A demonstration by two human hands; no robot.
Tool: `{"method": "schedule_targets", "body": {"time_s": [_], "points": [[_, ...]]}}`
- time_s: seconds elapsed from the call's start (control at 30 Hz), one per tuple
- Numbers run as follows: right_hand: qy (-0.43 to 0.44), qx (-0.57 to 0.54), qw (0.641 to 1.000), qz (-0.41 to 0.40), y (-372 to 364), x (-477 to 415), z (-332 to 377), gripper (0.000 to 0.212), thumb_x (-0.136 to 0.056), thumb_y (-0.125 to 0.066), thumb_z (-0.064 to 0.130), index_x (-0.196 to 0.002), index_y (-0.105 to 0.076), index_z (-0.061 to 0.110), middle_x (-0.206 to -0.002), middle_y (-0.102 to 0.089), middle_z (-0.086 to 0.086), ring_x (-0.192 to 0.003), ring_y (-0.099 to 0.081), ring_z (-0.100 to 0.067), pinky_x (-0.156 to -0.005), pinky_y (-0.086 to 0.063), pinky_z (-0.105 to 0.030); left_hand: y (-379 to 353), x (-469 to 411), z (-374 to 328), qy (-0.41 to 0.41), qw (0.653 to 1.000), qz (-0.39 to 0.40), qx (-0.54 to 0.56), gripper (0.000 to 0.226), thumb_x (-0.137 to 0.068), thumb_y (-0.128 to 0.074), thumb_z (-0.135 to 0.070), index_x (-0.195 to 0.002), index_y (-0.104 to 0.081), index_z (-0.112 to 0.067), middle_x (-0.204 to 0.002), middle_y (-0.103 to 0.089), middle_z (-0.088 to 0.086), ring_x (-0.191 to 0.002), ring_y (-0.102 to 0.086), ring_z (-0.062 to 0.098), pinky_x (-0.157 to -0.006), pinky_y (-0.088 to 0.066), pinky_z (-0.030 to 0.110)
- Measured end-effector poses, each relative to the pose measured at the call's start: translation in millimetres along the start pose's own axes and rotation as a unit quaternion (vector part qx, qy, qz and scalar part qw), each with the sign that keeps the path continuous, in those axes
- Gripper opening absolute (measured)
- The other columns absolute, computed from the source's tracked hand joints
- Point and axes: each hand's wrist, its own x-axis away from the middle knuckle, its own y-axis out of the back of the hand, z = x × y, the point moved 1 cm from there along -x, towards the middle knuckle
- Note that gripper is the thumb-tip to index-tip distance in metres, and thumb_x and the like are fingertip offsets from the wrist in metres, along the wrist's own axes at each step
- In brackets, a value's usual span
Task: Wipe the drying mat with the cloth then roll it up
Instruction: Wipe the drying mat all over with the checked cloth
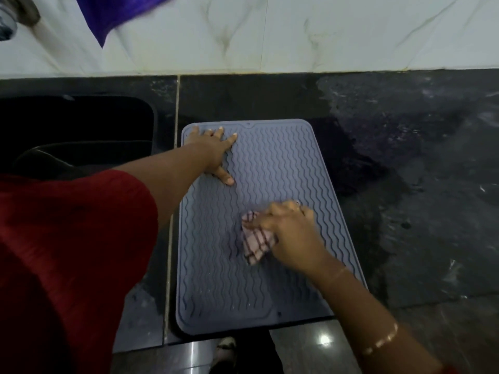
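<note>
In the head view, a grey drying mat (270, 225) with wavy raised ridges lies flat and unrolled on the dark stone tabletop (405, 184), its long side running away from the person and its near edge close to the tabletop's front edge. A pale seam in the stone runs just beside the mat's left edge.

The left hand (216, 152) is spread wide with fingers splayed, palm pressed flat on the mat's far left corner. The right hand (291, 233) rests on the middle of the mat, toward its right side, fingers curled over a bunched cloth (256, 244) of pale pink with dark check lines. The cloth sticks out to the left of the hand and touches the mat's surface. The right hand is slightly blurred.

A red sleeve (67, 252) covers the left upper arm at the lower left. A thin gold bangle (383, 341) circles the right forearm.

To the left of the mat sits a dark sink (81, 125), sunk into the tabletop. Behind the tabletop rises a white marbled wall (297, 36), with a purple fabric (113, 14) hanging at the upper left. Wet patches show on the stone to the right of the mat.
</note>
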Motion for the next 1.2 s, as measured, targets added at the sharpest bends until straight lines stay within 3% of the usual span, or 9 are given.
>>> {"method": "schedule_targets", "body": {"time_s": [0.1,0.23,0.33,0.43,0.73,0.83,0.93,1.03,1.2], "points": [[0.006,-0.019,0.999,0.047,2,16,3,0.046,-0.077,-0.059,0.013,-0.110,-0.062,0.044,-0.105,-0.058,0.009,-0.107,-0.043,-0.018,-0.082,-0.014,-0.028,2,7,-7,0.015,1.000,-0.013,-0.020,0.121,-0.066,-0.061,-0.072,-0.148,0.016,-0.026,-0.158,0.008,0.013,-0.145,0.002,0.034,-0.114,0.008,0.055],[-0.012,-0.160,0.986,0.053,28,-29,0,0.022,-0.073,-0.065,0.006,-0.091,-0.071,0.017,-0.090,-0.068,-0.004,-0.086,-0.061,-0.019,-0.080,-0.051,-0.047,-10,30,-13,-0.061,0.992,-0.060,0.092,0.101,-0.084,-0.060,-0.050,-0.147,0.016,-0.029,-0.158,0.007,0.012,-0.146,0.001,0.033,-0.114,0.007,0.053],[-0.068,-0.110,0.992,-0.012,29,-68,-1,0.031,-0.080,-0.064,0.020,-0.111,-0.062,0.022,-0.111,-0.064,-0.006,-0.107,-0.057,-0.027,-0.092,-0.047,-0.050,-44,45,-19,-0.074,0.964,-0.033,0.254,0.076,-0.094,-0.050,-0.026,-0.150,0.001,-0.029,-0.159,0.011,0.006,-0.145,0.012,0.027,-0.115,0.011,0.050],[-0.102,-0.008,0.993,0.053,12,-68,7,0.039,-0.081,-0.062,0.025,-0.119,-0.055,0.031,-0.124,-0.056,-0.003,-0.123,-0.044,-0.031,-0.102,-0.034,-0.053,-65,42,-25,-0.037,0.962,-0.028,0.270,0.061,-0.099,-0.034,-0.039,-0.150,-0.002,-0.033,-0.157,0.018,-0.001,-0.143,0.022,0.024,-0.111,0.018,0.048],[-0.027,-0.028,0.992,0.118,0,62,19,0.038,-0.077,-0.061,0.017,-0.110,-0.064,0.038,-0.112,-0.061,0.007,-0.114,-0.045,-0.018,-0.092,-0.028,-0.037,-61,35,-29,-0.002,0.978,-0.006,0.208,0.070,-0.096,-0.033,-0.017,-0.148,0.010,-0.034,-0.156,0.023,0.001,-0.142,0.023,0.029,-0.108,0.018,0.057],[-0.026,-0.162,0.972,0.168,18,57,22,0.026,-0.076,-0.066,0.007,-0.100,-0.070,0.016,-0.097,-0.069,-0.003,-0.093,-0.062,-0.019,-0.081,-0.053,-0.038,-61,49,-40,0.022,0.981,-0.062,0.183,0.074,-0.094,-0.036,-0.014,-0.147,0.010,-0.038,-0.157,0.018,0.003,-0.143,0.017,0.036,-0.107,0.019,0.058],[-0.079,-0.219,0.970,0.067,30,32,20,0.011,-0.080,-0.060,0.002,-0.090,-0.066,0.000,-0.081,-0.067,-0.011,-0.072,-0.064,-0.024,-0.060,-0.055,-0.028,-67,68,-52,0.042,0.953,-0.147,0.262,0.075,-0.089,-0.041,-0.007,-0.148,-0.009,-0.039,-0.159,0.010,0.002,-0.143,0.009,0.042,-0.107,0.020,0.056],[-0.099,-0.093,0.989,0.057,15,16,27,0.022,-0.082,-0.062,0.013,-0.104,-0.064,0.012,-0.104,-0.067,-0.011,-0.099,-0.060,-0.031,-0.087,-0.050,-0.047,-81,86,-64,0.048,0.921,-0.149,0.358,0.053,-0.095,-0.042,-0.031,-0.146,-0.027,-0.033,-0.159,0.002,0.001,-0.145,0.005,0.033,-0.108,0.018,0.056],[-0.089,0.024,0.992,0.089,3,54,39,0.038,-0.079,-0.063,0.022,-0.117,-0.060,0.028,-0.120,-0.059,-0.002,-0.119,-0.047,-0.029,-0.101,-0.037,-0.051,-104,97,-69,0.024,0.957,-0.101,0.272,0.066,-0.094,-0.033,-0.055,-0.150,-0.004,-0.033,-0.159,0.012,0.000,-0.143,0.020,0.029,-0.108,0.019,0.055]]}}
